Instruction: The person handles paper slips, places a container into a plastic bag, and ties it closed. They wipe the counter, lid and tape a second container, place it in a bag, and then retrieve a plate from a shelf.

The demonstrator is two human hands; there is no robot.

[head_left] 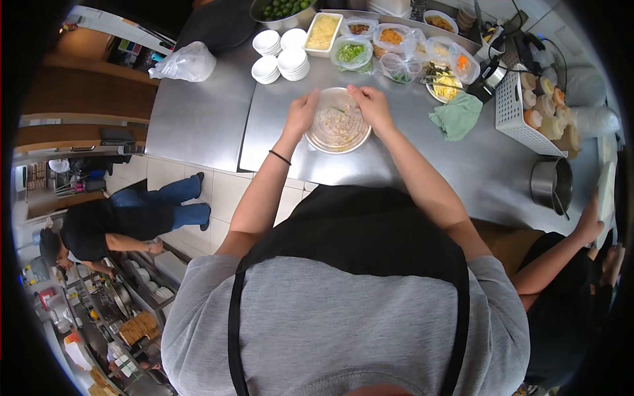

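A round takeout bowl (pixel 338 135) with a clear lid sits on the steel counter in front of me, and pale food with a bit of green shows through the lid. My left hand (pixel 303 113) grips the bowl's left rim; its fingers look slightly blurred. At the upper right of the rim, my right hand (pixel 372 107) presses with its fingers, the thumb side toward the lid. Beyond the left hand stand stacks of small white dishes (pixel 293 63). Past the right hand are clear tubs, including one of chopped green onion (pixel 352 54).
A green cloth (pixel 457 116) lies right of the bowl, near a white basket of bottles (pixel 525 112) and a metal pot (pixel 551 183). A plastic bag (pixel 188 63) rests on the left counter. One co-worker (pixel 125 221) bends at the left; another's arm (pixel 561 261) reaches in at right.
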